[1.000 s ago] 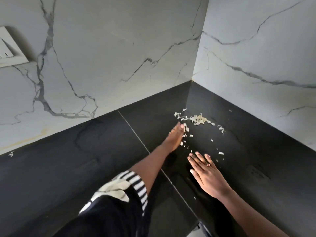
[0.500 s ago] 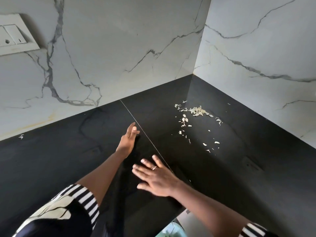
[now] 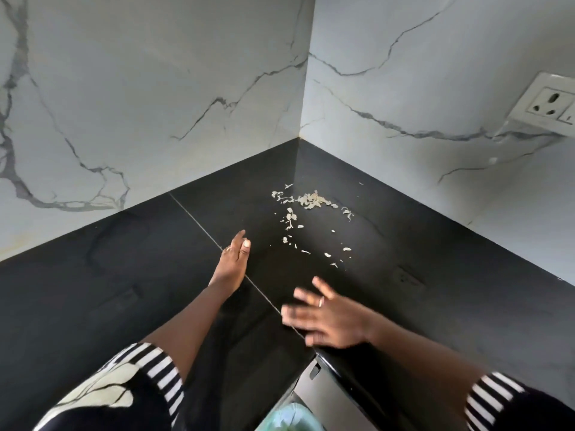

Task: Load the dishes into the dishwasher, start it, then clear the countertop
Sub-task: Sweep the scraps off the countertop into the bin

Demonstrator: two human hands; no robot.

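1. The person is working at the counter-clearing stage, judging by the pale scraps (image 3: 311,202) lying scattered on the black table (image 3: 93,290), close to the corner of the marble walls.
2. The left hand (image 3: 233,259) is reaching forward, fingers straight and together, holding nothing. It is near the scraps and beside the table seam (image 3: 193,217).
3. The right hand (image 3: 323,315) is hovering near the table's front edge, fingers spread and empty.
4. Recommended method: sweep from the corner outward with the side of the left hand, cupping the right hand at the edge to catch. The flakes are probably light, so a slow pass is advisable.
5. Limits of view:
   - The right hand is blurring, so contact with the table cannot be told for either hand.
   - The scraps' material is unclear.
   - A pale green object (image 3: 289,418) is cut off at the bottom edge.
   - No dishwasher or dishes are showing.
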